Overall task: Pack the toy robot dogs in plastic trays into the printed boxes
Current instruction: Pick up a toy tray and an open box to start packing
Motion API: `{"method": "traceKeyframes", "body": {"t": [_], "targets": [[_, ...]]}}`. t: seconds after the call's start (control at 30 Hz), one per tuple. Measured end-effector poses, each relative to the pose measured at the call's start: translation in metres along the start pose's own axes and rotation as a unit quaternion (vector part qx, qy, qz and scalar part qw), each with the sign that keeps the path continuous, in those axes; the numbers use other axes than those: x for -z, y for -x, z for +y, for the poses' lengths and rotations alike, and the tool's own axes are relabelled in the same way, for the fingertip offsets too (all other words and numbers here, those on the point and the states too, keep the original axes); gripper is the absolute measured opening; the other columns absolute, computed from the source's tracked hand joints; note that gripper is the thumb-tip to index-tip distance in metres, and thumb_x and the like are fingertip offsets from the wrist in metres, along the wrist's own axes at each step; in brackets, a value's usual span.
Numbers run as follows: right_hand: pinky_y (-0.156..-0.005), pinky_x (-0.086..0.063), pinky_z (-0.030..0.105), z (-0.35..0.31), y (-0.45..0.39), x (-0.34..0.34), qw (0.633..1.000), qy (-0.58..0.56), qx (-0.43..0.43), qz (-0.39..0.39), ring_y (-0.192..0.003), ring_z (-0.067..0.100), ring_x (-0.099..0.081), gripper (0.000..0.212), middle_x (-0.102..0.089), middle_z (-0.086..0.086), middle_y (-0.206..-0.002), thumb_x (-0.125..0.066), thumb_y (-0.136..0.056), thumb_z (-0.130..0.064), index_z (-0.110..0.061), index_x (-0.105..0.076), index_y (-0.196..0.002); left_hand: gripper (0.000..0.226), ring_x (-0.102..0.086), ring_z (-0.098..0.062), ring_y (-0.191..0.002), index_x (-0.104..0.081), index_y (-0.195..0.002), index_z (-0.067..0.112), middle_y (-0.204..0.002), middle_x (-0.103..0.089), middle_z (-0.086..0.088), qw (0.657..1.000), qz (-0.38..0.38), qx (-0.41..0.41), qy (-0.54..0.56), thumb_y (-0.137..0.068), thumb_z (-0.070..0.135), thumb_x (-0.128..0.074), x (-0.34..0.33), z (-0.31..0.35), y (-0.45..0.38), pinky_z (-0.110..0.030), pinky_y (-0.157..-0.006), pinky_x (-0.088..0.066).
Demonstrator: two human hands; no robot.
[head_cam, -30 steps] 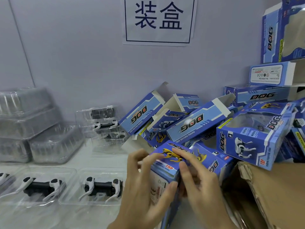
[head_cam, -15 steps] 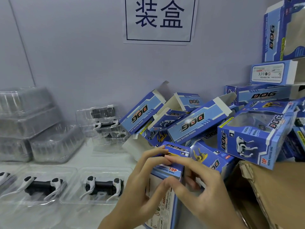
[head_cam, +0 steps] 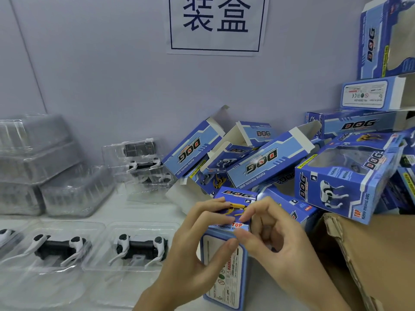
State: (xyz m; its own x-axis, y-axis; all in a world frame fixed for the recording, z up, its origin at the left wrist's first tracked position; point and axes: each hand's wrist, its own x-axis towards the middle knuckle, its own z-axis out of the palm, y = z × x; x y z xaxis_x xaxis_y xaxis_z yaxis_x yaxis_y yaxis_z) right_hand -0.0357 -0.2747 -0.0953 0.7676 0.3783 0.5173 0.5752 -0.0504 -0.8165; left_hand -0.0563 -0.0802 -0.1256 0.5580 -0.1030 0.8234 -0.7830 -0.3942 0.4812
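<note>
while both hands worked at its top end, the printed box (head_cam: 226, 263) stood upright near the front edge of the white table (head_cam: 143, 205), its long axis running up and down and its label face turned toward the camera. the left hand (head_cam: 197, 239) gripped the box from the left, fingers curled over the top flap (head_cam: 233, 212) and the thumb pressed on the front face. the right hand (head_cam: 267, 234) came in from the right, its fingertips pinching the flap's front edge beside the left fingers, so both hands were touching the box and equally near it. whether a toy already sat inside could not be told. judged from this, the flap was being tucked shut, and the push would have to go downward along the box's long axis.

to the left of the box, along the front edge, two toy robot dogs lay in clear plastic trays, the nearer one (head_cam: 140, 245) just beside the left wrist and the other (head_cam: 59, 246) further left. empty tray stacks (head_cam: 42, 167) sat at the back left, a heap of open printed boxes (head_cam: 265, 164) against the wall, and a cardboard carton (head_cam: 370, 254) at the right edge.
</note>
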Motion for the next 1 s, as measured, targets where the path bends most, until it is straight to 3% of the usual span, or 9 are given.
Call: {"method": "traceKeyframes", "body": {"t": [0.1, 0.2, 0.3, 0.4, 0.53, 0.6, 0.77, 0.87, 1.0], "targets": [[-0.055, -0.042, 0.02, 0.0, 0.002, 0.005, 0.999, -0.029, -0.013, -0.024, -0.059, 0.018, -0.05, 0.045, -0.054, 0.008, -0.069, -0.076, -0.086, -0.06, -0.022, -0.067, -0.108, 0.018, -0.058, -0.028, -0.136, -0.069, -0.112, 0.008, -0.135, -0.062, -0.001, 1.0, 0.007, -0.01, -0.006, -0.097, 0.017, -0.072, -0.002, -0.002, 0.0, -0.037, -0.107, -0.049], [-0.055, -0.046, 0.025, 0.0, 0.002, 0.012, 0.997, -0.061, -0.027, -0.036, -0.065, 0.035, -0.056, 0.045, -0.059, 0.017, -0.073, -0.081, -0.082, -0.057, -0.019, -0.072, -0.103, 0.016, -0.057, -0.028, -0.138, -0.07, -0.11, 0.008, -0.134, -0.062, -0.003, 1.0, 0.001, 0.0, 0.001, -0.098, 0.019, -0.07, -0.001, -0.003, 0.0, -0.038, -0.106, -0.05], [-0.055, -0.052, 0.03, 0.001, 0.002, 0.018, 0.996, -0.06, -0.044, -0.056, -0.059, 0.023, -0.059, 0.044, -0.059, 0.015, -0.068, -0.089, -0.075, -0.053, -0.021, -0.074, -0.1, 0.019, -0.055, -0.028, -0.139, -0.071, -0.113, 0.011, -0.136, -0.061, -0.002, 1.0, -0.008, 0.004, 0.01, -0.102, 0.026, -0.067, -0.001, -0.001, 0.0, -0.04, -0.106, -0.05], [-0.054, -0.054, 0.031, 0.001, 0.0, 0.018, 0.994, -0.08, -0.062, -0.052, -0.054, 0.025, -0.064, 0.043, -0.064, 0.014, -0.069, -0.092, -0.072, -0.049, -0.019, -0.076, -0.099, 0.02, -0.053, -0.028, -0.142, -0.071, -0.116, 0.013, -0.138, -0.061, -0.003, 0.999, -0.02, 0.02, 0.017, -0.103, 0.027, -0.066, 0.001, -0.002, -0.001, -0.044, -0.107, -0.05], [-0.052, -0.054, 0.035, 0.001, -0.003, 0.021, 0.993, -0.085, -0.055, -0.052, -0.05, 0.027, -0.064, 0.025, -0.068, 0.016, -0.072, -0.074, -0.094, -0.036, -0.023, -0.077, -0.115, 0.02, -0.047, -0.03, -0.146, -0.068, -0.122, 0.02, -0.141, -0.059, -0.005, 0.997, -0.042, 0.045, 0.04, -0.102, 0.022, -0.064, 0.009, -0.003, -0.003, -0.056, -0.106, -0.049], [-0.049, -0.052, 0.035, 0.005, -0.005, 0.022, 0.996, -0.058, -0.061, -0.038, -0.047, 0.027, -0.061, 0.026, -0.066, 0.015, -0.069, -0.069, -0.095, -0.026, -0.028, -0.074, -0.12, 0.021, -0.046, -0.03, -0.148, -0.069, -0.122, 0.022, -0.144, -0.056, -0.007, 0.997, -0.05, 0.043, 0.044, -0.102, 0.022, -0.062, 0.012, -0.002, -0.003, -0.056, -0.107, -0.048], [-0.04, -0.046, 0.031, 0.013, -0.007, 0.011, 0.995, -0.079, -0.061, -0.009, -0.039, 0.031, -0.057, 0.019, -0.064, 0.017, -0.066, -0.072, -0.09, -0.023, -0.025, -0.073, -0.109, 0.018, -0.05, -0.032, -0.144, -0.071, -0.105, 0.021, -0.143, -0.057, -0.008, 1.0, 0.016, -0.002, -0.008, -0.096, 0.037, -0.073, 0.001, 0.008, -0.005, -0.037, -0.112, -0.044], [-0.037, -0.044, 0.03, 0.017, -0.007, 0.01, 0.996, -0.078, -0.049, 0.017, -0.037, 0.031, -0.056, 0.012, -0.064, 0.017, -0.066, -0.072, -0.09, -0.024, -0.021, -0.075, -0.102, 0.013, -0.059, -0.037, -0.129, -0.07, -0.101, 0.013, -0.128, -0.065, -0.008, 0.993, 0.049, -0.072, -0.079, -0.094, 0.023, -0.076, -0.011, 0.008, -0.004, -0.042, -0.104, -0.049], [-0.04, -0.046, 0.032, 0.021, -0.007, 0.008, 0.996, -0.083, -0.036, 0.016, -0.038, 0.031, -0.057, 0.015, -0.063, 0.016, -0.066, -0.072, -0.093, -0.03, -0.02, -0.073, -0.105, 0.013, -0.058, -0.036, -0.125, -0.071, -0.086, 0.003, -0.124, -0.069, -0.007, 0.976, 0.065, -0.128, -0.164, -0.096, 0.012, -0.07, -0.016, 0.007, -0.004, -0.039, -0.097, -0.049]]}}
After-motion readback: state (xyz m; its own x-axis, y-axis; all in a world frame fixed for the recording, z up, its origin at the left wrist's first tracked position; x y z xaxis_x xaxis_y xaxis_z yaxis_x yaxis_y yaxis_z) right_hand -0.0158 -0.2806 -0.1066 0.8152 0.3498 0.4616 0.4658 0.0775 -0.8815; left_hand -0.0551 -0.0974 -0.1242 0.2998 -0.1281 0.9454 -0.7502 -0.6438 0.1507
